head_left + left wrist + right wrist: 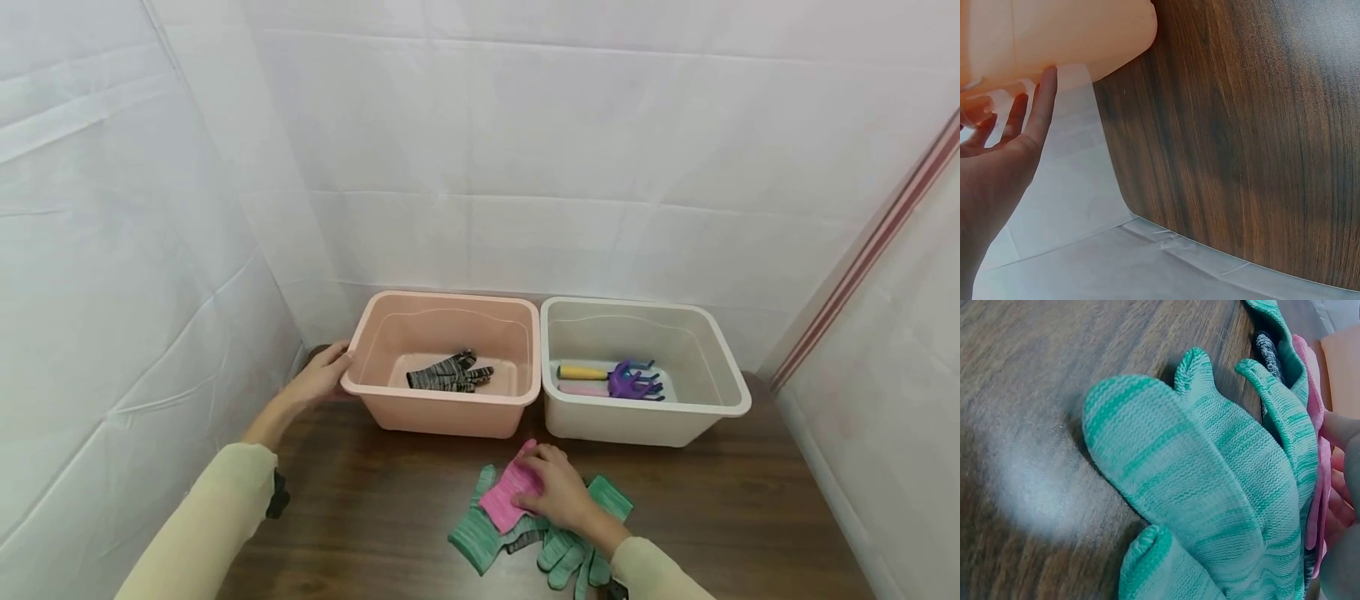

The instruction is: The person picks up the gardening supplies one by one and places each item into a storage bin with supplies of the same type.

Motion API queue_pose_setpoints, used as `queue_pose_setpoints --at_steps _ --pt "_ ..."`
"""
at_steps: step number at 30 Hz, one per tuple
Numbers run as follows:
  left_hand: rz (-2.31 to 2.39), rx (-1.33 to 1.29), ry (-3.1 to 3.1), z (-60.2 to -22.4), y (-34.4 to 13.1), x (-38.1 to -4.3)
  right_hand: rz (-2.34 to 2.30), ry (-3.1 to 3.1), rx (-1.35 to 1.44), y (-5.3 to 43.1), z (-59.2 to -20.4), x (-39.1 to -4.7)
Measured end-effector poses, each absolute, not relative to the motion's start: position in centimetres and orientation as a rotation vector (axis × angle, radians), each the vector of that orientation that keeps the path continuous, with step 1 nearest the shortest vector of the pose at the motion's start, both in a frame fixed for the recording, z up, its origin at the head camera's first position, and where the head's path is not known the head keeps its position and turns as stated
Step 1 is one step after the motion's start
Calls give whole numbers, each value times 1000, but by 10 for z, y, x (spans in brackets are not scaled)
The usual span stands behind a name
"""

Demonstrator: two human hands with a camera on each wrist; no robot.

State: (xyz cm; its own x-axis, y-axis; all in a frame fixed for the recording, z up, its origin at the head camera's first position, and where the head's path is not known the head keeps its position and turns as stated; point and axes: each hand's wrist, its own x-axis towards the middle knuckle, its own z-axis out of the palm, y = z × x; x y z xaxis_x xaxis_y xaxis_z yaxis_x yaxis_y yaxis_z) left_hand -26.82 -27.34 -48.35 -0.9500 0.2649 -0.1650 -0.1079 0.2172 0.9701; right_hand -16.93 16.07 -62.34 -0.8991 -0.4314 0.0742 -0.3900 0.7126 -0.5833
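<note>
At the left end of the pink bin (442, 415), my left hand (318, 377) touches the outside near the rim. Its fingers (1041, 109) look fairly straight against the bin in the left wrist view. My right hand (558, 487) pinches a pink glove (510, 496) on top of a loose pile, thumb on the near side and fingers on the far side. Green striped gloves (474, 533) lie under and around it, with another green glove (609, 497) partly hidden by the right wrist. A bit of dark speckled glove (525, 540) peeks out below.
Inside the pink bin lies a black-and-grey glove (450, 373). Beside it stands a white bin (630, 425) holding small hand rakes, one with a yellow handle (583, 373) and one with a purple head (626, 383). White sheeting (480, 167) encloses the brown wooden table (352, 500).
</note>
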Motion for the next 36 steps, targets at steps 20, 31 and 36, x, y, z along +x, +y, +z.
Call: queue_pose_setpoints --at_steps 20,31,36 --pt "1786 129 2204 -483 -272 -267 -1028 2898 -712 162 -625 -170" --pt "1758 121 2229 -483 -273 -267 -867 2920 -789 168 -614 -181" --pt "1752 123 2238 -482 -273 -267 -941 2869 -702 170 -610 -181"
